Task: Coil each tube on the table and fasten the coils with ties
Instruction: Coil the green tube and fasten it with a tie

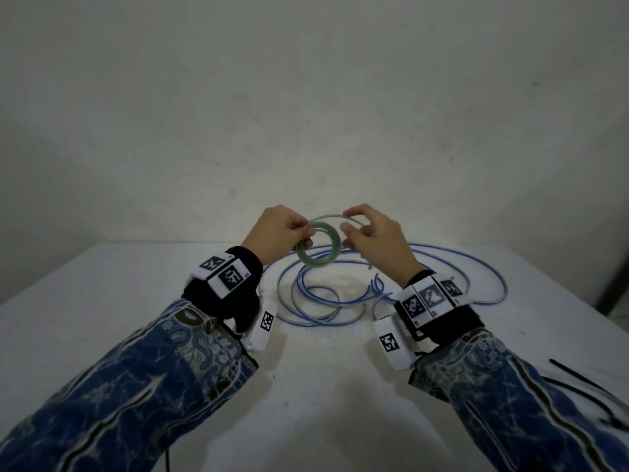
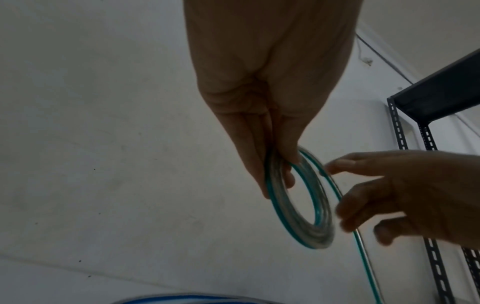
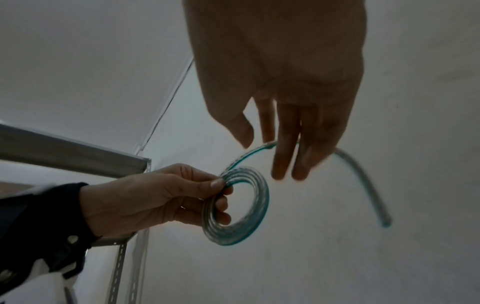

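Head: left hand pinches green-striped tube coil at its rim, held above the table. Right hand is loosely curved at the coil's loose tail. Blue-striped tube lies uncoiled on the table, black ties at right.
Left wrist: thumb and fingers clamp the coil.
Right wrist: fingers near straight, thumb apart, tail running behind them; no closed grip.

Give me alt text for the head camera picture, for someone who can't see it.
The left hand pinches a small coil of green-striped tube above a white table while the right hand touches its loose end. A blue-striped tube lies in loose loops beneath; black ties lie at right.
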